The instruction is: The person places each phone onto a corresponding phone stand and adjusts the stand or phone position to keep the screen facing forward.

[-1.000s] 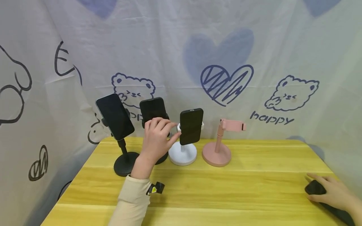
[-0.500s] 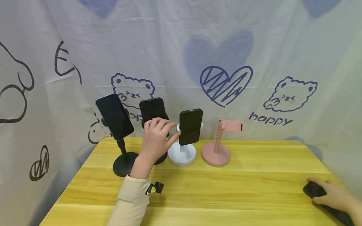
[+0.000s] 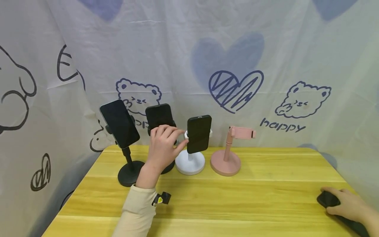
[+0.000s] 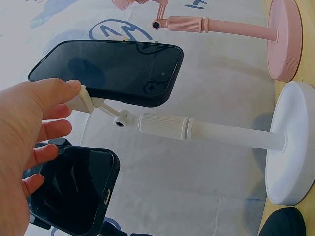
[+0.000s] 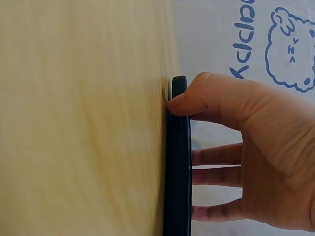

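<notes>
My left hand (image 3: pixel 163 144) pinches the side of the clamp on the white phone stand (image 3: pixel 190 163). In the left wrist view, the thumb lies against the white clamp (image 4: pixel 82 101), close to the edge of the black phone (image 4: pixel 118 69) seated in it. The other fingers reach behind, partly hidden. At the table's right side, my right hand (image 3: pixel 350 205) grips another black phone (image 3: pixel 327 198) lying flat. The right wrist view has the thumb on that phone's (image 5: pixel 178 162) near edge, with fingers across its far side.
Left of the white stand are two black stands, each holding a phone: one at the far left (image 3: pixel 119 123), one (image 3: pixel 160 115) partly behind my left hand. A pink phone stand (image 3: pixel 226 163) with no phone is to the right. Behind the wooden table (image 3: pixel 237 204) hangs a printed curtain (image 3: pixel 177 49).
My right hand's fingers and thumb have shifted slightly and drawn in around the flat phone. The left hand keeps its place at the white clamp.
</notes>
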{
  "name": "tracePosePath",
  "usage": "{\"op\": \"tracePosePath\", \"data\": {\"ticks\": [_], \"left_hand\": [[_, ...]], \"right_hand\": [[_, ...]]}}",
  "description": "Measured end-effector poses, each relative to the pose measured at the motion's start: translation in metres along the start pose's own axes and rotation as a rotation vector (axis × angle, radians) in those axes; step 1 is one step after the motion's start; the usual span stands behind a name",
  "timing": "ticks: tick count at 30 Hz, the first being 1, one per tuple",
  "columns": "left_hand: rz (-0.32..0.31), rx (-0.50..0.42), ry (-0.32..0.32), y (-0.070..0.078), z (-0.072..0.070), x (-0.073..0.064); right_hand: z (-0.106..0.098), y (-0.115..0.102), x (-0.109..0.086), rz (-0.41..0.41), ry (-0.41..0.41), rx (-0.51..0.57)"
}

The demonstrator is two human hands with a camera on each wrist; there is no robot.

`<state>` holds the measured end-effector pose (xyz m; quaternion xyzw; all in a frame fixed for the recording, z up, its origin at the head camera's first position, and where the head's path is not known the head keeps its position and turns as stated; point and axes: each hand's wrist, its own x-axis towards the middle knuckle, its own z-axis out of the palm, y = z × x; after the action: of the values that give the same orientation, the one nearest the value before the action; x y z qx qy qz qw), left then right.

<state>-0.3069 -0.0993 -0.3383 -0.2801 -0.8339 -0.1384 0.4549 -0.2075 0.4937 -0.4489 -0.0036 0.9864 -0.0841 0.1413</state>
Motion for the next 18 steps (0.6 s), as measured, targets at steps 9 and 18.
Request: {"op": "tracePosePath", "data": {"ticks": [9, 18], "left_hand": [[0.010, -0.002, 0.004, 0.0010, 0.0012, 0.0014], [0.004, 0.007, 0.008, 0.0008, 0.0001, 0.0006]], "right_hand": [[-0.0004, 0.0003, 0.0000, -0.021, 0.066, -0.020], [-0.0057, -0.0064, -0.0016, -0.014, 0.148, -0.012]]}}
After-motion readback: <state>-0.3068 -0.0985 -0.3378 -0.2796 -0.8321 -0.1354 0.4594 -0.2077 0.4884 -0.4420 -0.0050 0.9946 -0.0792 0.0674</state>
